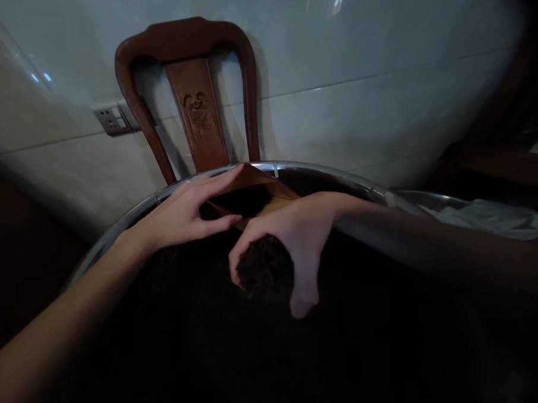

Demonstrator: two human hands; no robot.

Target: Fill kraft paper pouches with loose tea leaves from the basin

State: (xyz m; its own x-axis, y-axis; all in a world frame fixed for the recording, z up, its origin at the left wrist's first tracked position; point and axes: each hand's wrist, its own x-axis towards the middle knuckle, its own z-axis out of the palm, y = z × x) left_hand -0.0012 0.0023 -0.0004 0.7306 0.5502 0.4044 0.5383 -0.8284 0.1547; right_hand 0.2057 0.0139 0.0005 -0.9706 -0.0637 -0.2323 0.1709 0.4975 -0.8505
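A brown paper bag (278,204) lies at the far side of a dark round surface, its mouth facing me and dark inside. My left hand (193,208) has its fingertips on the bag's upper edge and its thumb at the lower edge, gripping it at the mouth. Just in front of the bag, my right hand (292,230) curls downward around a dark brown, rough-textured lump (265,267). The lump's exact kind is hard to make out in the dim light. The right hand partly covers the bag's near right side.
The dark surface has a shiny metal rim (312,165). Behind it stands a carved wooden chair (198,109) against a tiled wall (356,61) with a socket (111,120). A translucent plastic bag (492,218) lies at the right. Much of the foreground is too dark to read.
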